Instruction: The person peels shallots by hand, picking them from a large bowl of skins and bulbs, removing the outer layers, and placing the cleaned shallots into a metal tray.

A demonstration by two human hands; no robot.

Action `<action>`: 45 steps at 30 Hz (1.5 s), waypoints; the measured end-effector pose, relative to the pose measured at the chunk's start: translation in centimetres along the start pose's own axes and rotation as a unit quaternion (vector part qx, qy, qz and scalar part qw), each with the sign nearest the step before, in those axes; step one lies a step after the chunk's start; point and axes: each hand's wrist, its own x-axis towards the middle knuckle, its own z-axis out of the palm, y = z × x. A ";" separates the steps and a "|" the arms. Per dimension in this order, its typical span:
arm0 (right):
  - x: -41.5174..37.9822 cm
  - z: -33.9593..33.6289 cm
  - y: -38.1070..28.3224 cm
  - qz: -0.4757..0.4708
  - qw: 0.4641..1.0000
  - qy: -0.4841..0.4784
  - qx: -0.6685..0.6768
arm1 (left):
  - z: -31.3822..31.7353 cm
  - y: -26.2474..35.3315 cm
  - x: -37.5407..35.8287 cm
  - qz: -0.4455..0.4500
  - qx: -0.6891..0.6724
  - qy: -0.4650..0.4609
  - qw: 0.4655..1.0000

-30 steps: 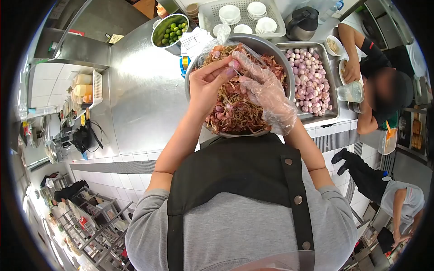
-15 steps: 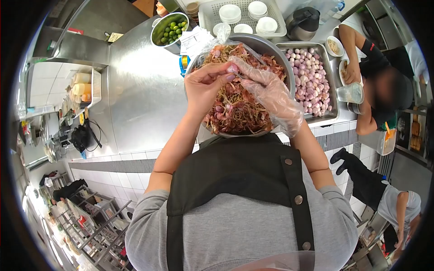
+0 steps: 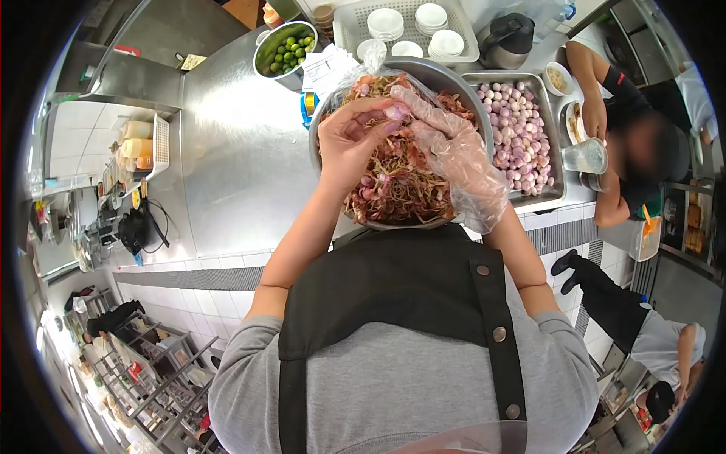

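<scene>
Over a large metal bowl (image 3: 488,125), both hands meet around a small peeled-looking shallot (image 3: 396,112). My left hand (image 3: 349,144) is bare and pinches the shallot between thumb and fingertips. My right hand (image 3: 457,155) wears a clear plastic glove; its fingers are curled close against the shallot's right side, and whatever they grip is hidden. Below them the bowl is full of reddish-brown shallot skins (image 3: 393,193) and dry stringy roots, with some shallots among them. A clear plastic bag (image 3: 349,78) lies at the bowl's back left rim.
To the right, a metal tray (image 3: 558,170) holds many peeled shallots (image 3: 518,136). Behind stand a pot of green limes (image 3: 290,54), a rack (image 3: 348,30) of white bowls and a thermos jug (image 3: 508,41). A co-worker's arm (image 3: 591,91) rests near a plastic cup (image 3: 584,157).
My left hand has turned slightly and shifted right, showing more of the shallot. The gloved fingers have drawn a little right and down. At the right, the co-worker's hand has moved toward the cup.
</scene>
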 end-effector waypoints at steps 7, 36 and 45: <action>0.5 -0.4 1.7 -0.099 0.992 0.024 -0.078 | 0.0 0.0 0.4 -0.090 -0.156 -0.015 0.984; 0.6 -0.2 2.5 0.014 0.999 0.025 0.018 | -0.1 -0.1 0.8 -0.165 -0.078 0.043 0.982; 1.0 -0.4 2.3 0.094 0.978 0.072 0.169 | -0.9 -1.3 0.3 -0.176 -0.196 -0.047 0.964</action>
